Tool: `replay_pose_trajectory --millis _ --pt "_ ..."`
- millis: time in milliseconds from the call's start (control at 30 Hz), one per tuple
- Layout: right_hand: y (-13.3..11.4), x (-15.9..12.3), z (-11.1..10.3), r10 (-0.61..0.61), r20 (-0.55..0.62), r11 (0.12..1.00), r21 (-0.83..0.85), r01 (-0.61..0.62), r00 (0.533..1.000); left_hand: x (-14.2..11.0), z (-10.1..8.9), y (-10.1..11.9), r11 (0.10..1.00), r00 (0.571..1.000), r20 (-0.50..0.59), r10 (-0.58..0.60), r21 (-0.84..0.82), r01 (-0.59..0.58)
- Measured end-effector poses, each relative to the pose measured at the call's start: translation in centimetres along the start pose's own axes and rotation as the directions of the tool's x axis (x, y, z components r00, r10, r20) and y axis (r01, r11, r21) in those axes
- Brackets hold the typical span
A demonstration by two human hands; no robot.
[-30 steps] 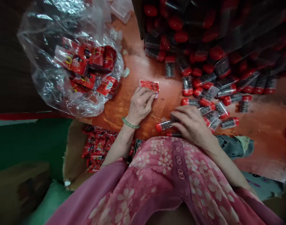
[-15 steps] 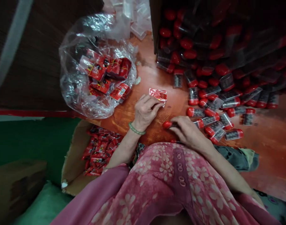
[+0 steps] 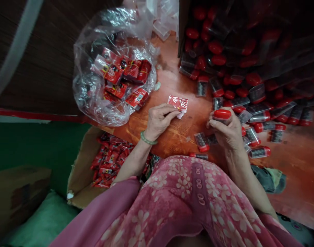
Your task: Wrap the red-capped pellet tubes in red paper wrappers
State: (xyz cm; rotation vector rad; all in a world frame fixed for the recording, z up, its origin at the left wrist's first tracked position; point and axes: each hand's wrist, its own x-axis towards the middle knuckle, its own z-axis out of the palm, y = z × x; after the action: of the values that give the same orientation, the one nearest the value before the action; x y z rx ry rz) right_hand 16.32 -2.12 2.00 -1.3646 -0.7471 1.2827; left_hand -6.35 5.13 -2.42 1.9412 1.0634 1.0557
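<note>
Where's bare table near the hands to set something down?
Bare orange-red wooden tabletop lies between the clear plastic bag of red sachets and the red-capped clear tubes, and at lower right beyond the tubes. A narrower strip runs between the left hand and right hand. Crowded: upper right, where the tubes pile up.

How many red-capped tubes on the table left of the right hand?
2: one tube just left of the right hand, another tube by the pink floral top. A third may be hidden beside that hand.
</note>
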Motion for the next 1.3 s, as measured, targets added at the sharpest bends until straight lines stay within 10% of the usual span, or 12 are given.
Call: replay_pose_trajectory --millis 333,833,1133,1300 --pt "-1.8 2.3 4.1 -0.141 0.392 0.953 -0.195 0.232 0.909 1.0 -1.7 4.5 0.996 0.995 -0.052 0.090 -0.001 -0.090" --pt "-1.4 0.7 2.9 -0.234 0.397 0.880 -0.301 0.367 0.888 -1.0 -2.2 4.7 0.915 0.920 0.295 -0.258 -0.230 0.331" --pt "-3.2 -0.4 -0.8 -0.194 0.336 0.857 -0.399 0.325 0.922 -1.1 -0.5 6.2 0.949 0.975 0.094 -0.201 -0.228 0.218" --pt "-5.1 -1.6 -2.8 -0.211 0.415 0.756 -0.505 0.417 0.885 -1.6 -0.5 7.1 0.993 1.000 0.001 0.025 -0.116 -0.025"
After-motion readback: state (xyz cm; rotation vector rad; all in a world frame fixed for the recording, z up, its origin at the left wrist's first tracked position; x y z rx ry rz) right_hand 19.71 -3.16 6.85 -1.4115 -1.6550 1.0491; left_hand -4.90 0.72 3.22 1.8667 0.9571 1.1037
